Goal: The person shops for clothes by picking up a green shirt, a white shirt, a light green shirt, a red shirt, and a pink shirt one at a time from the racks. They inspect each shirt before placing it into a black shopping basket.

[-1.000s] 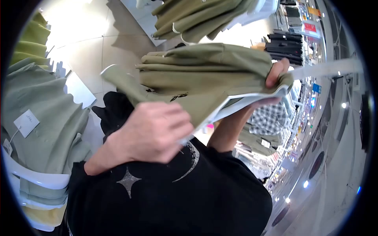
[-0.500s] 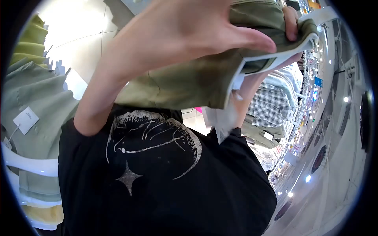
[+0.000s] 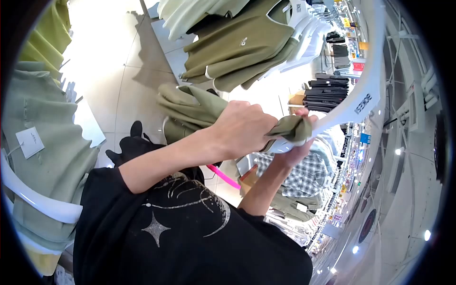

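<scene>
An olive green garment [image 3: 190,107] hangs bunched on a white hanger [image 3: 354,107] with dark lettering. My left hand [image 3: 244,129] is closed on the garment's cloth near its pale-edged opening, with the back of the hand facing the camera. Just to the right, my right hand [image 3: 300,148] wraps round the gathered cloth and the hanger, its fingertips showing above the twisted fabric. The garment's lower part spreads left, behind my left wrist. My black shirt [image 3: 190,242] with a silvery star print fills the lower middle.
Grey-green garments [image 3: 47,118] with a white tag [image 3: 30,142] hang at the left on white hangers. Above are more olive tops [image 3: 237,42]. A checked shirt [image 3: 299,173] hangs beyond my right arm, near dark folded-looking clothes [image 3: 327,92]. Pale floor tiles [image 3: 142,90] show at upper left.
My left hand came down from its raised, spread position and closed on the cloth. The garment and my right hand moved lower and left; the hanger has swung upward in view.
</scene>
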Demonstrator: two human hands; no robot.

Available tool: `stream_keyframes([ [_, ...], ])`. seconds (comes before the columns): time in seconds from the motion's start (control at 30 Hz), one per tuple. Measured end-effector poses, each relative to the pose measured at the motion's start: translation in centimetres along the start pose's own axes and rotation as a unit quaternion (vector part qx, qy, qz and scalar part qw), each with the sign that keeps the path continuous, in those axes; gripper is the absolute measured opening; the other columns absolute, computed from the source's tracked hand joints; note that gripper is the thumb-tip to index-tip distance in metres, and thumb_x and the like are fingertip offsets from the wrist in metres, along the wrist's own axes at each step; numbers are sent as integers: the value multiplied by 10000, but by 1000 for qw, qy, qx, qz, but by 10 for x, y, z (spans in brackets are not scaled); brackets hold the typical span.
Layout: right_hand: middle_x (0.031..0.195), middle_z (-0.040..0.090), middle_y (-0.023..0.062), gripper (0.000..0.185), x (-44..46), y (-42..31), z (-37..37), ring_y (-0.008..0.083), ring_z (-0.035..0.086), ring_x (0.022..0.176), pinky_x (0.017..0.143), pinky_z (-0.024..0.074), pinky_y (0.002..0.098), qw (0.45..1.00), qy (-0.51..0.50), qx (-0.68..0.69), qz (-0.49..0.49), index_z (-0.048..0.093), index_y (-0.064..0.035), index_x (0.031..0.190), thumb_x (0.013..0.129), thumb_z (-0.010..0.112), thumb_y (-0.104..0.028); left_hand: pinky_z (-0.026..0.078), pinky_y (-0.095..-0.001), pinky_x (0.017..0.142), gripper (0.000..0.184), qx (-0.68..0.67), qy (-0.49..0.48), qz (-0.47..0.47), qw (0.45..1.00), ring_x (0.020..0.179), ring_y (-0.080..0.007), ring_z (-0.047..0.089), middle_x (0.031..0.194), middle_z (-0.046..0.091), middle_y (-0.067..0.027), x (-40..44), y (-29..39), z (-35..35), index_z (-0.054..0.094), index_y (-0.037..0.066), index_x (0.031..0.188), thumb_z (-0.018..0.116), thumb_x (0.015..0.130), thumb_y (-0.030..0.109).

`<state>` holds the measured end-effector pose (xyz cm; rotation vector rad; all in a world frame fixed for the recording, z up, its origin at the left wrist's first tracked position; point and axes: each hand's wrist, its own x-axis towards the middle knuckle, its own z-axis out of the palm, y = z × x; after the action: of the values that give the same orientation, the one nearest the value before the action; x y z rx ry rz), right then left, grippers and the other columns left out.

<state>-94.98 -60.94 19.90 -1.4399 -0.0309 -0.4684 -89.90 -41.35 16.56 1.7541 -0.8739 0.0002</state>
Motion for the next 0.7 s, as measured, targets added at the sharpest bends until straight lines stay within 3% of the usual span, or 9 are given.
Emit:
stream_keyframes([
  [0.1, 1064, 635, 164, 320, -13, -7, -8, 191, 659, 837, 709, 562, 309, 989, 65, -122, -42, 486, -60, 997, 891, 758, -193, 468, -443, 578, 257, -88, 32, 0, 996, 597, -386, 609, 633, 597, -179, -1, -1, -7, 752, 44, 856, 771, 887, 299],
  [0.2, 1080, 646, 157, 397, -31, -5, -15, 205, 656, 879, 793, 561, 340, 991, 79, -92, -52, 494, -73, 1028, 878, 827, -230, 425, -415, 552, 190, -178, 48, -4, 983, 554, -362, 549, 653, 565, -181, 1, 6, -20, 762, 32, 907, 787, 878, 219],
  [0.27, 1078, 650, 141, 464, -36, 3, -21, 199, 651, 917, 793, 561, 335, 992, 85, -76, -55, 498, -81, 1081, 860, 864, -262, 446, -435, 574, 237, -199, 46, -9, 979, 577, -367, 575, 645, 605, -157, -1, 5, -22, 758, 66, 841, 776, 880, 299],
  [0.3, 997, 647, 124, 460, -34, 5, -17, 178, 647, 776, 635, 540, 283, 993, 85, -61, -61, 509, -76, 1134, 878, 847, -254, 457, -445, 585, 266, -208, 43, -10, 977, 588, -369, 588, 641, 626, -145, -1, 4, -22, 756, 83, 808, 771, 881, 339],
  [0.37, 849, 623, 112, 347, -35, -2, -4, 149, 567, 560, 459, 431, 241, 996, 75, 24, -31, 521, -67, 1168, 953, 759, -201, 439, -435, 572, 208, -231, 58, 26, 971, 569, -365, 569, 645, 612, -159, -4, -1, -20, 737, 46, 820, 790, 875, 239],
  [0.5, 702, 578, 112, 117, -28, 5, -6, 121, 426, 419, 391, 312, 248, 994, 107, 21, 2, 533, -51, 1121, 1048, 596, -117, 431, -417, 559, 168, -251, 54, 29, 966, 588, -344, 572, 665, 609, -170, -18, -15, -14, 701, -4, 824, 804, 848, 126],
  [0.57, 714, 590, 120, 121, -25, 16, -3, 121, 420, 423, 398, 313, 245, 988, 153, -9, -5, 534, -55, 1087, 1044, 616, -132, 427, -409, 551, 164, -242, 32, 15, 970, 588, -339, 568, 663, 608, -167, -27, -21, -17, 691, -13, 820, 800, 844, 107],
  [0.6, 685, 538, 71, 154, -25, 20, -4, 98, 432, 467, 421, 341, 248, 988, 144, -47, 3, 525, -45, 1096, 1091, 560, -195, 427, -381, 545, 145, -257, 40, 29, 965, 554, -303, 553, 643, 595, -168, -29, -20, -18, 677, -32, 819, 789, 830, 60],
  [0.7, 625, 502, 66, 157, -26, 29, 4, 100, 420, 457, 420, 322, 242, 992, 123, -25, 13, 525, -60, 1046, 1094, 555, -207, 438, -350, 554, 128, -270, 24, 2, 963, 535, -236, 548, 629, 589, -162, -40, -24, -21, 675, -45, 825, 780, 820, 28],
])
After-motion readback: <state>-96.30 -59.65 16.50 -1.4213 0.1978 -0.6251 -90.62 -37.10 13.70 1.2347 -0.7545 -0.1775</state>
